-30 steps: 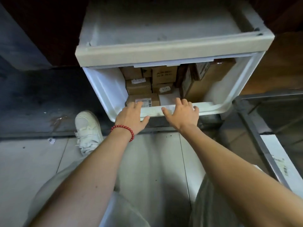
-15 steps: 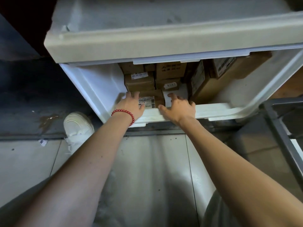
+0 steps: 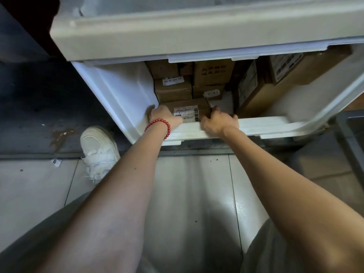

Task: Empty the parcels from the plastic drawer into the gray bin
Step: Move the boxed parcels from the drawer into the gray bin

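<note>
The plastic drawer stood open under the cabinet's beige frame, whose overhang shaded the stacked brown parcels at the back. The front parcel, barcode label up, lay just inside the drawer's front lip. The left hand, a red bead bracelet at its wrist, curled its fingers round the parcel's left end, and the right hand gripped the right end. Only a corner of the gray bin showed at the right edge. Below lay pale floor tiles, a white shoe and a paper scrap.
</note>
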Action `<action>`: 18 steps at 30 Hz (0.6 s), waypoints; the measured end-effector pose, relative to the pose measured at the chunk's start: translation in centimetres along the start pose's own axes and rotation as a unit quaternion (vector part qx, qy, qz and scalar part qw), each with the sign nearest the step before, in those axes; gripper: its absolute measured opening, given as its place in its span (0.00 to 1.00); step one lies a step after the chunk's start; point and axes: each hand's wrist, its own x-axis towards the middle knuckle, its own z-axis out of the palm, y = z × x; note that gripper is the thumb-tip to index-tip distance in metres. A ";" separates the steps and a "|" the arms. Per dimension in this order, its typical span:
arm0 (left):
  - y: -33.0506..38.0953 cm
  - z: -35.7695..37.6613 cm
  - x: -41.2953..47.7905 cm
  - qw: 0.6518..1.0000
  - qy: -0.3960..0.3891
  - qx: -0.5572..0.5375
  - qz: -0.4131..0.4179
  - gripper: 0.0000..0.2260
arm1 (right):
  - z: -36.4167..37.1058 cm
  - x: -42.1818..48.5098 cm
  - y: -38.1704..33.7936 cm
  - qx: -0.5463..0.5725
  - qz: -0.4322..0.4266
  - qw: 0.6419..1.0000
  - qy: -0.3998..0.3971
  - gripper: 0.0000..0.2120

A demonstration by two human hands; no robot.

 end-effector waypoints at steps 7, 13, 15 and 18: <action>-0.4 0.3 -0.4 0.994 0.018 -0.099 0.031 0.37 | -1.1 -1.4 0.7 0.298 0.013 0.952 0.066 0.28; -0.1 -0.2 -4.2 0.981 0.043 -0.159 0.100 0.38 | -3.2 -6.1 1.8 0.350 0.009 0.935 0.054 0.25; -0.4 -1.2 -6.0 0.981 0.047 -0.144 0.123 0.39 | -4.3 -7.9 2.3 0.369 -0.004 0.928 0.060 0.20; -0.6 -2.3 -9.8 0.976 0.051 -0.140 0.160 0.38 | -5.6 -11.6 2.8 0.381 -0.018 0.922 0.069 0.20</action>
